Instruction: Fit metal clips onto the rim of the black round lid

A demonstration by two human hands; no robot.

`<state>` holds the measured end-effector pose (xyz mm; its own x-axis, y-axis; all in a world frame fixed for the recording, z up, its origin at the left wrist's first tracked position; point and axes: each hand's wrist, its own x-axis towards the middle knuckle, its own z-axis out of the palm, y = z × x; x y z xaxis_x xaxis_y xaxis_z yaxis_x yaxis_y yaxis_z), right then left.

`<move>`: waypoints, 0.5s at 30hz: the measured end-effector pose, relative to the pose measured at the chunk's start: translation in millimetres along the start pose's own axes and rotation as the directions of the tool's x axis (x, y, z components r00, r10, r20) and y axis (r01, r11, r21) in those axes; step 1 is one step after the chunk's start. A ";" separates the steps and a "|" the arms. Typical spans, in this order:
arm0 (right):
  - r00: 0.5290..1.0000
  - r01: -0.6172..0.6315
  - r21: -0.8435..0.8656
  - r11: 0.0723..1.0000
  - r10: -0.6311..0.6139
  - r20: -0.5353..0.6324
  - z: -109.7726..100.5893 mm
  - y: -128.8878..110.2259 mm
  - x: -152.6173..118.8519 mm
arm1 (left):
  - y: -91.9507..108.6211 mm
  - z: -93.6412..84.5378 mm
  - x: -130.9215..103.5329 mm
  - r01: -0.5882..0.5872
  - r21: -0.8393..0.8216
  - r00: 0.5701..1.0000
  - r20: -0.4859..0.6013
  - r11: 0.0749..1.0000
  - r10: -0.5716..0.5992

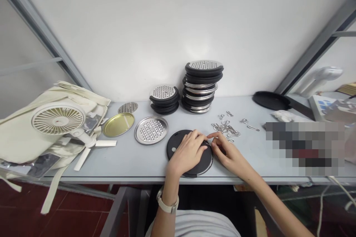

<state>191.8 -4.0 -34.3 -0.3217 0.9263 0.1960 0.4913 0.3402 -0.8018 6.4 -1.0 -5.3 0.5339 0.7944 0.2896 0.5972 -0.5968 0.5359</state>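
Observation:
A black round disc with a metal rim showing along its lower right edge lies flat at the table's front. Spread over its top, my left hand holds it down, with thumb and fingertips near its upper right edge. My right hand is at that same edge, thumb and index finger pinched on a small metal piece, mostly hidden by the fingers. Just beyond lie several loose wire clips. Left of the disc sits a round metal grater plate in a rimmed dish.
Stacks of black and metal discs stand by the wall. Leftward are a gold lid, a perforated plate, a fan and a cream bag. A black tray lies at back right.

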 end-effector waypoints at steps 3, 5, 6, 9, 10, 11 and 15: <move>1.000 -0.001 0.001 1.000 0.001 0.008 -0.3 -1.3 -0.4 | -0.3 -0.6 0.7 -0.011 -0.035 1.000 0.012 0.999 0.011; 1.000 0.001 0.007 1.000 -0.001 0.011 -0.5 -2.0 -0.6 | -0.7 -0.6 1.1 -0.014 -0.052 1.000 0.013 0.999 0.015; 1.000 0.003 0.011 1.000 -0.003 0.013 -0.6 -2.3 -0.6 | -0.9 -0.5 1.2 -0.015 -0.059 1.000 0.013 0.998 0.016; 1.000 0.005 0.024 1.000 -0.006 0.019 -0.6 -2.8 -0.6 | -1.3 -0.4 1.0 -0.019 -0.073 1.000 0.015 0.997 0.021; 1.000 0.005 0.029 1.000 -0.005 0.020 -0.6 -2.9 -0.5 | -1.3 -0.3 0.9 -0.021 -0.075 1.000 0.016 0.997 0.022; 1.000 0.003 0.033 0.999 -0.004 0.020 -0.6 -3.0 -0.5 | -1.3 -0.3 0.7 -0.022 -0.076 1.000 0.015 0.997 0.023; 1.000 -0.003 0.033 0.999 0.002 0.024 -0.8 -3.0 -1.1 | -1.1 0.3 1.0 -0.027 -0.072 1.000 0.013 0.997 0.028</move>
<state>191.3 -5.8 -31.6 -0.3399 0.9230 0.1805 0.4650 0.3317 -0.8208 6.4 0.4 -5.9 0.5583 0.7759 0.2937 0.5382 -0.6081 0.5836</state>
